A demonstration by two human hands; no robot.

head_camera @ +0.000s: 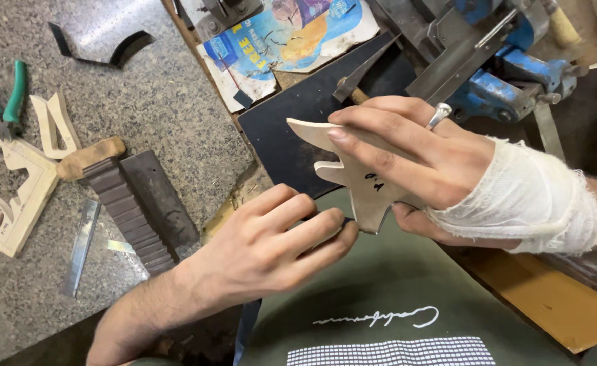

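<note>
Closest to the camera, above a green shirt [386, 298], the left hand [271, 237] is closed, its fingertips pinching a thin dark strip [347, 221] that touches the lower edge of a flat pale wooden cutout [363, 186]. The right hand [447, 163], with a white bandage [529, 200] around the wrist and a ring [439, 114] on one finger, grips this cutout, fingers on top and thumb below. Under the cutout lies a black sheet [291, 129]. To the left, on the grey stone tabletop [169, 102], rest a ridged dark block [125, 210], a metal strip [80, 247], pale wooden frames [10, 196] and green-handled pliers [0, 95]. Farther away stands a blue vise [515, 74], beside a torn colourful paper [291, 37].
</note>
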